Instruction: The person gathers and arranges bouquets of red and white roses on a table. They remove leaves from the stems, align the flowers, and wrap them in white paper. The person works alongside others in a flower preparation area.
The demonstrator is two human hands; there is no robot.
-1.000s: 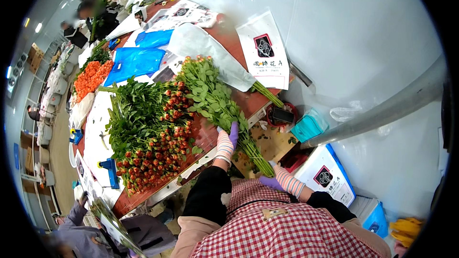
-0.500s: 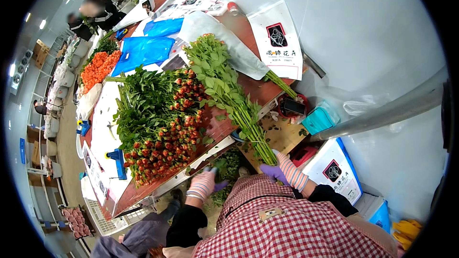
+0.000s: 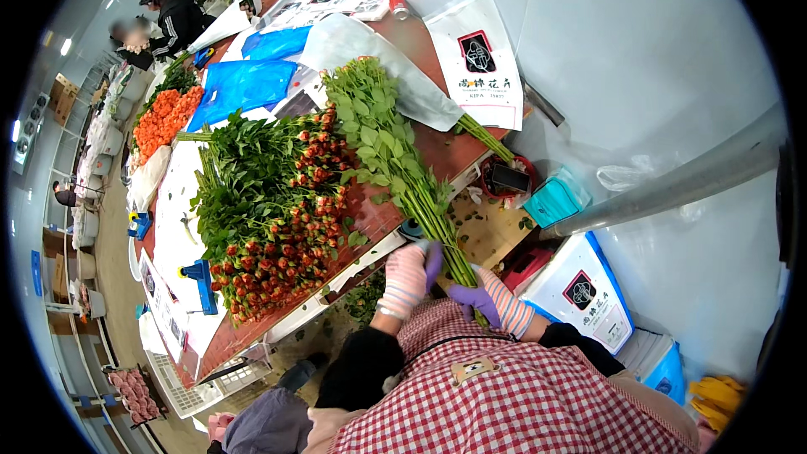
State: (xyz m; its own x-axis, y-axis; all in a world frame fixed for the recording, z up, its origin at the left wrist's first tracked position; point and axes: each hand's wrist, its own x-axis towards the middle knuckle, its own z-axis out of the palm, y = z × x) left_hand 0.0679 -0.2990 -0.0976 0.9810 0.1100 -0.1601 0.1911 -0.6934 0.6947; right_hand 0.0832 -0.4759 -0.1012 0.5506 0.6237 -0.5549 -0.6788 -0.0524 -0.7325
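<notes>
Right fingers [image 3: 472, 296] wrap green stems [image 3: 459, 266]; left fingers [image 3: 434, 261] curl beside, opening unclear.

Flower bunch [image 3: 389, 147] | green, leafy | slanted | stems overhanging red table [image 3: 376, 217]

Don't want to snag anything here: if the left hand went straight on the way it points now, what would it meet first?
The left hand would probably meet the green stems first, just ahead of it; depth is unclear, so it might pass beneath them instead.
</notes>
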